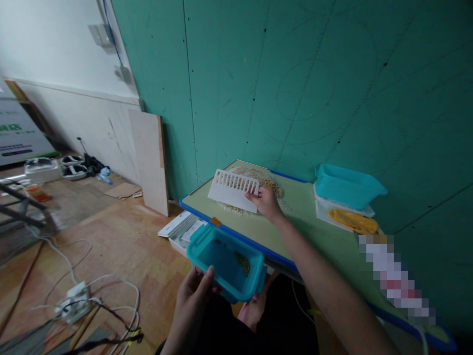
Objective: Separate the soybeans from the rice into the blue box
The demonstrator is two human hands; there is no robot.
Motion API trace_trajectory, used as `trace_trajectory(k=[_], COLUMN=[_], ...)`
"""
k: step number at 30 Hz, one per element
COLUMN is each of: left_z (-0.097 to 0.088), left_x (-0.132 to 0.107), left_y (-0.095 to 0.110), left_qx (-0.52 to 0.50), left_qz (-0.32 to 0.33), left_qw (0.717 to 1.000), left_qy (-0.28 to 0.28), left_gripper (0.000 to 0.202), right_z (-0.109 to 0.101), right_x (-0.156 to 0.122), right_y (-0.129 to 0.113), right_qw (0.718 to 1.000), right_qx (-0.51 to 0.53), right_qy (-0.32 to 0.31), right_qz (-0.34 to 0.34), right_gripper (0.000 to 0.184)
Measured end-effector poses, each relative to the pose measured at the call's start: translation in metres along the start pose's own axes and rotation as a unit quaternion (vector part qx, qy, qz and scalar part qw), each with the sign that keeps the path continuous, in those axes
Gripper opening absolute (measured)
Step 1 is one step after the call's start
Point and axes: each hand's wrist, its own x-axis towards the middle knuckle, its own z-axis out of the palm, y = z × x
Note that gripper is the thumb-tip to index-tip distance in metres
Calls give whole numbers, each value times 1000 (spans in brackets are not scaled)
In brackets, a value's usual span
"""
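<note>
My left hand (195,290) grips the near edge of a teal plastic container (218,261), thumb over the rim. A few small beans (243,265) lie in its right end. The container is held just off the table's front edge. In my right hand (267,203) is a flat white slotted scraper (231,195), pinched at its right end. The row of slots along its far edge faces the back. It is over a spread of beans (272,187) mixed with paler grains, partly hiding them. Whether it touches the tabletop, I cannot tell.
The pale green table (306,217) has a blue edge and stands against a green wall. Another teal container (347,186) sits at the back right, with a yellow cloth (353,221) near it. Cables and a power strip (76,301) lie on the floor left.
</note>
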Motion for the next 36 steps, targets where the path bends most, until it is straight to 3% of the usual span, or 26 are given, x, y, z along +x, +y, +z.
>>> trace_trajectory(k=[19,28,36], left_z=[-6,-1,-3], left_x=[4,0,1], left_y=[-9,0,-4], left_qx=[-22,1,-4], left_qz=[-10,-10,-10], left_qw=[1000,1000,1000], left_qy=[-5,2,1], left_gripper=[25,30,27], right_z=[5,8,13], right_x=[-3,-7,-14], right_y=[-2,-7,-15], right_qw=[999,997,995], right_qx=[26,57,77], right_qy=[-28,-49,-59], right_qz=[4,11,12], right_gripper=[23,24,24])
